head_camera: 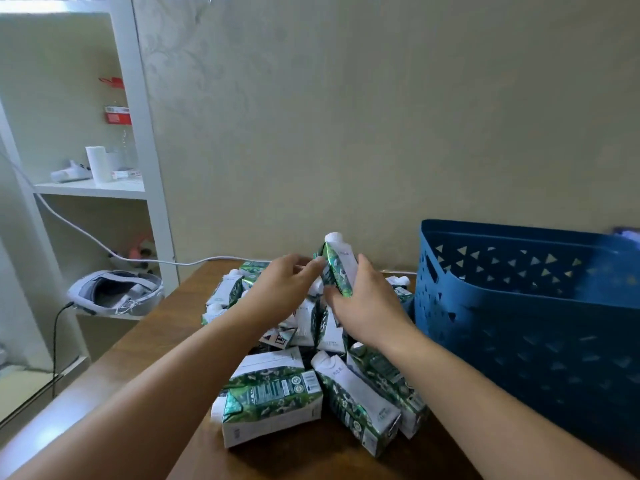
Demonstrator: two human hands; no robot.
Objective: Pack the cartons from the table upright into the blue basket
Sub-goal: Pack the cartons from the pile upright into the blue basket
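the left hand (pixel 287 277) is seen with loosely spread fingers touching the raised carton (pixel 337 265), which is gripped upright by the right hand (pixel 367 306) above the heap of cartons (pixel 277 393) on the table (pixel 145 341). the blue basket (pixel 519 296) stands just right, its inside mostly hidden. a snag on its rim could tip the carton.

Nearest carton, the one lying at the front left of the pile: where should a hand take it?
Grip the nearest carton across its long flat sides near the middle, coming from above. It lies on its side with its cap end pointing left, the top face exposed, and other cartons crowding its right side.
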